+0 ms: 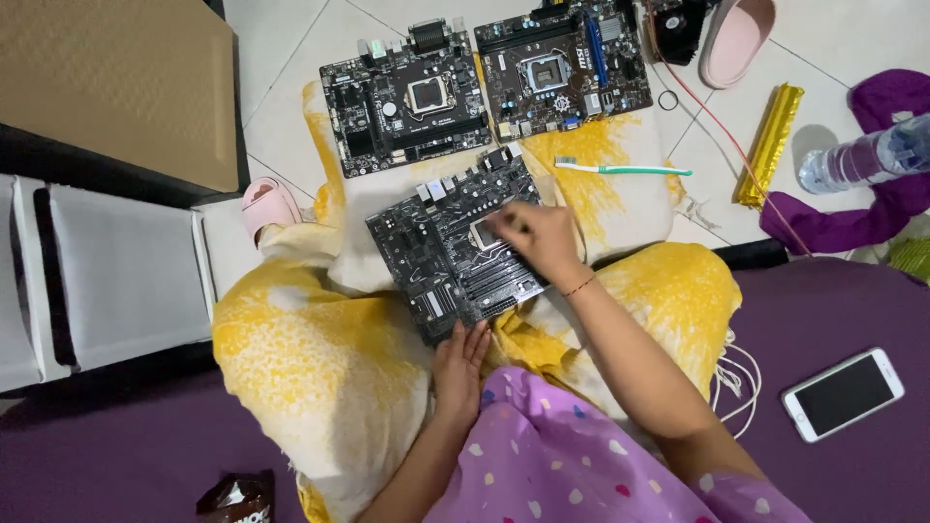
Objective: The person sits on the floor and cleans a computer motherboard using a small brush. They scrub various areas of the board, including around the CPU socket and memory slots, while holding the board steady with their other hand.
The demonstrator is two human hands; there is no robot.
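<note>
A black computer motherboard (441, 257) lies tilted on a yellow and white cloth (320, 358) over my lap. My left hand (461, 366) rests flat against the board's near edge, steadying it. My right hand (538, 237) sits on the board's right side, fingertips pinched together at the square processor socket (484, 232); whether something small is between them I cannot tell. Two more motherboards, one (405, 97) on the left and one (562, 63) on the right, lie side by side on the cloth further away.
A green and white toothbrush (625, 169) lies beside the far boards. A gold foil packet (770, 143), a plastic bottle (862, 155), a purple cloth (882, 208), a white phone (843, 392), pink slippers (736, 39), a cardboard box (116, 87) and white panels (107, 281) surround me.
</note>
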